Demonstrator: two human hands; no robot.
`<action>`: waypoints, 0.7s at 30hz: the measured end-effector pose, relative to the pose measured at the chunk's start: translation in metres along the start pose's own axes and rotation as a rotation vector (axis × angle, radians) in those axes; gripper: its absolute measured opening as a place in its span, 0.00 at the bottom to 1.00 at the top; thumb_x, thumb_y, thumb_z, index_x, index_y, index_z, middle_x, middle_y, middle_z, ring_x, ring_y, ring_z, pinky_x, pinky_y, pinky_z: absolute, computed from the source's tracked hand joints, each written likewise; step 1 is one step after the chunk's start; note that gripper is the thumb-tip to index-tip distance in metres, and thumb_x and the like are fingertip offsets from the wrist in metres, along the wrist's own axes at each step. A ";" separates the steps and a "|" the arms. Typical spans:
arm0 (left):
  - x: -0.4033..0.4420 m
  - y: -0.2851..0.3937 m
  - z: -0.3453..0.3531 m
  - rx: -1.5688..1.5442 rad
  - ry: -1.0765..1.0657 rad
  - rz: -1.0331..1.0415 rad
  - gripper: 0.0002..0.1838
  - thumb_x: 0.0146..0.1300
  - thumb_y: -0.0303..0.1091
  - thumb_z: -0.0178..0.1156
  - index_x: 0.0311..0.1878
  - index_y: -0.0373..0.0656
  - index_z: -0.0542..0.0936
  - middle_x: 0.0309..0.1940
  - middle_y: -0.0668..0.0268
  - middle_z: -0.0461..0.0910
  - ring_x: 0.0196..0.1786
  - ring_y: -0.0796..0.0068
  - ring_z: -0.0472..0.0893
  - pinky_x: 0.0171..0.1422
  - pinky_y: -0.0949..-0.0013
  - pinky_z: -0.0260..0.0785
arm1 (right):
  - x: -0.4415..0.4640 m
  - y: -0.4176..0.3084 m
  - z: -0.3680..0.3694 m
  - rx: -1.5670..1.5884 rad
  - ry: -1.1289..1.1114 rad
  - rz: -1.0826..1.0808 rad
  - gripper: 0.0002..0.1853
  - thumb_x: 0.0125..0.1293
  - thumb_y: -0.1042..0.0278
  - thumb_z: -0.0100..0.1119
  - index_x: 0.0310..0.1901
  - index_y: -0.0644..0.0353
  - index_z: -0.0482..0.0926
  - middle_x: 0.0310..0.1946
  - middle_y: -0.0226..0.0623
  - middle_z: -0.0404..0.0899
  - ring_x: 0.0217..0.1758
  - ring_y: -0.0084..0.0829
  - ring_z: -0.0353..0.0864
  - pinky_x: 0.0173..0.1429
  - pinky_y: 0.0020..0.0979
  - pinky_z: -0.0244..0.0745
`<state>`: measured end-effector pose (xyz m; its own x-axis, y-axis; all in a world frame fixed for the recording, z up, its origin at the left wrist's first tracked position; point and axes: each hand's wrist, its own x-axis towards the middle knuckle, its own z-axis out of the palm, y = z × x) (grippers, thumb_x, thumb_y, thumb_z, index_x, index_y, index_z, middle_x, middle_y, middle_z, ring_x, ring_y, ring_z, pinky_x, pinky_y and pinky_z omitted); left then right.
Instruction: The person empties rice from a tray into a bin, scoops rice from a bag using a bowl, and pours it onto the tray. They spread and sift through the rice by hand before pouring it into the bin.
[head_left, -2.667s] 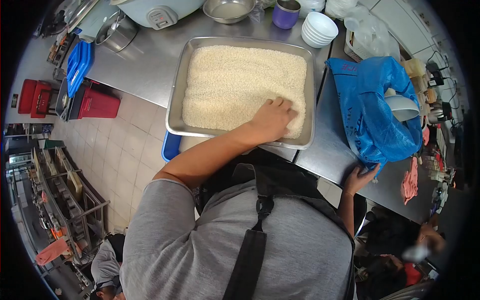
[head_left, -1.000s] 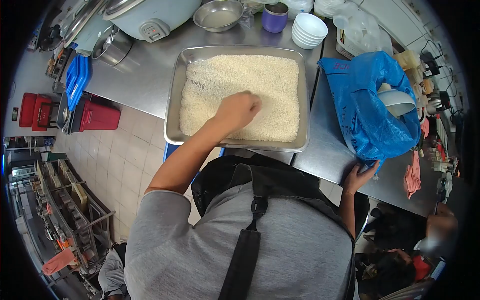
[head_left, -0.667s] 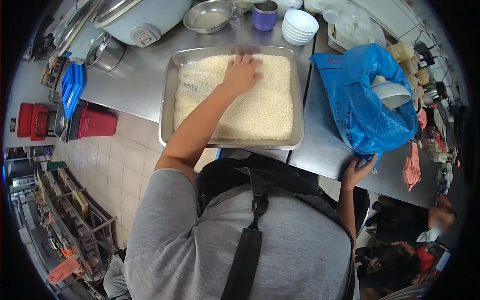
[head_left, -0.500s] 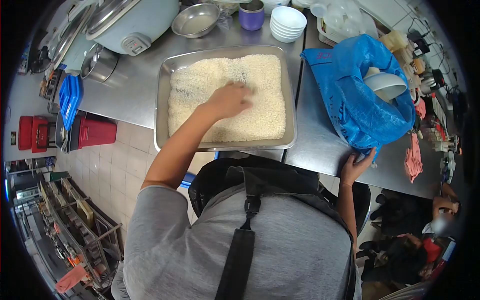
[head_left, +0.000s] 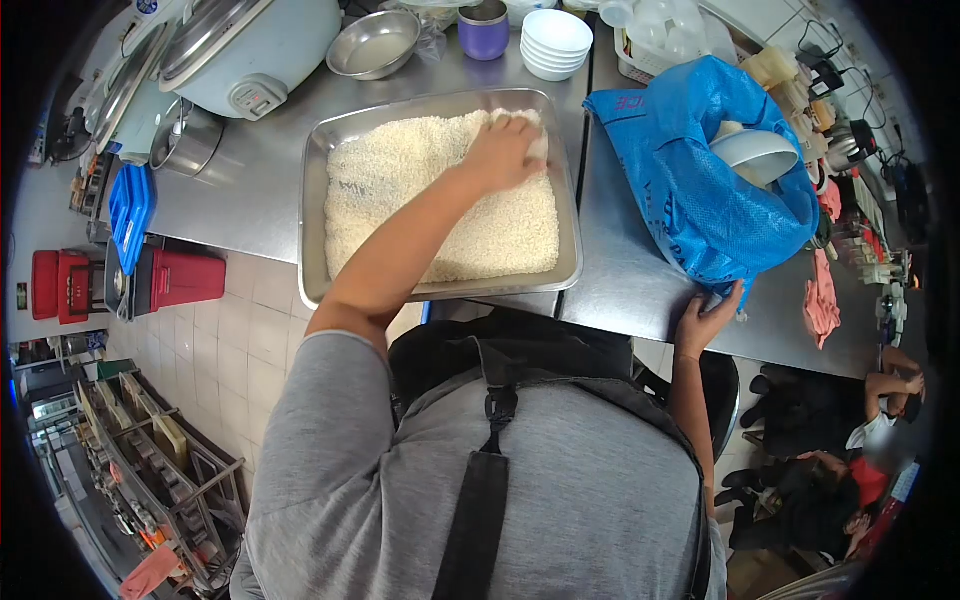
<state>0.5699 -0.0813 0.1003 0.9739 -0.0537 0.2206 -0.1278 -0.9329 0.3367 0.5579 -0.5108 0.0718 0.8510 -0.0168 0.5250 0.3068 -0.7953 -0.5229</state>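
A shallow steel tray [head_left: 313,215] holds a wide layer of white rice [head_left: 470,240]. My left hand [head_left: 505,152] lies palm down on the rice near the tray's far right corner, its fingers spread and touching the grains. To the right stands a blue woven sack [head_left: 665,165], folded open at the top, with a white bowl [head_left: 757,158] inside. At the table's front edge, my right hand [head_left: 706,320] grips the lower corner of this sack between thumb and fingers.
Behind the tray stand a large rice cooker [head_left: 250,60], a steel bowl [head_left: 375,45], a purple cup [head_left: 484,32] and stacked white bowls [head_left: 555,45]. A blue lid [head_left: 132,215] and red bin [head_left: 190,277] are left. People [head_left: 800,500] sit at lower right.
My left hand has slid across the rice from the middle toward the tray's far right corner. My right hand remains at the sack's lower corner. The whole view has shifted slightly.
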 end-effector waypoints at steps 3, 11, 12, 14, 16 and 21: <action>-0.041 0.021 -0.022 -0.079 -0.167 0.120 0.20 0.60 0.40 0.64 0.55 0.48 0.78 0.57 0.61 0.74 0.60 0.57 0.71 0.67 0.59 0.60 | -0.001 -0.001 -0.001 -0.005 -0.001 -0.005 0.41 0.54 0.82 0.53 0.72 0.67 0.53 0.72 0.53 0.54 0.77 0.53 0.48 0.79 0.48 0.39; -0.103 -0.058 -0.103 -0.277 -0.300 -0.057 0.08 0.55 0.31 0.65 0.39 0.44 0.82 0.41 0.60 0.81 0.48 0.57 0.78 0.59 0.60 0.68 | 0.000 -0.002 -0.001 0.024 0.005 -0.010 0.40 0.55 0.81 0.54 0.72 0.67 0.53 0.72 0.54 0.54 0.77 0.52 0.49 0.80 0.48 0.39; -0.105 -0.069 -0.107 -0.212 -0.193 -0.174 0.09 0.55 0.31 0.64 0.41 0.43 0.83 0.45 0.59 0.81 0.49 0.56 0.78 0.60 0.59 0.67 | 0.000 -0.002 -0.001 0.023 0.004 -0.010 0.40 0.55 0.81 0.54 0.72 0.67 0.53 0.72 0.54 0.54 0.77 0.52 0.49 0.80 0.48 0.39; -0.107 -0.102 -0.095 -0.014 0.071 -0.278 0.16 0.55 0.36 0.66 0.48 0.46 0.81 0.54 0.58 0.78 0.54 0.52 0.76 0.60 0.59 0.69 | -0.001 -0.002 -0.001 0.025 0.000 -0.008 0.40 0.56 0.81 0.54 0.72 0.67 0.53 0.72 0.54 0.55 0.77 0.53 0.49 0.80 0.48 0.40; -0.101 -0.115 -0.066 0.037 0.196 -0.440 0.20 0.57 0.39 0.66 0.53 0.47 0.79 0.57 0.58 0.76 0.57 0.51 0.74 0.62 0.57 0.68 | 0.000 -0.001 -0.001 0.027 -0.003 -0.008 0.40 0.55 0.81 0.54 0.72 0.67 0.53 0.72 0.53 0.55 0.77 0.53 0.49 0.79 0.48 0.40; -0.070 -0.055 -0.025 0.121 0.187 -0.419 0.25 0.60 0.49 0.65 0.57 0.48 0.78 0.60 0.56 0.73 0.62 0.51 0.71 0.65 0.50 0.65 | -0.002 0.000 0.000 0.012 0.013 -0.020 0.40 0.55 0.81 0.55 0.72 0.67 0.53 0.72 0.53 0.55 0.77 0.53 0.50 0.79 0.48 0.40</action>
<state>0.5044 -0.0177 0.0895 0.8849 0.3910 0.2532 0.3029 -0.8959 0.3250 0.5569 -0.5109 0.0704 0.8390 -0.0086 0.5441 0.3290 -0.7884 -0.5197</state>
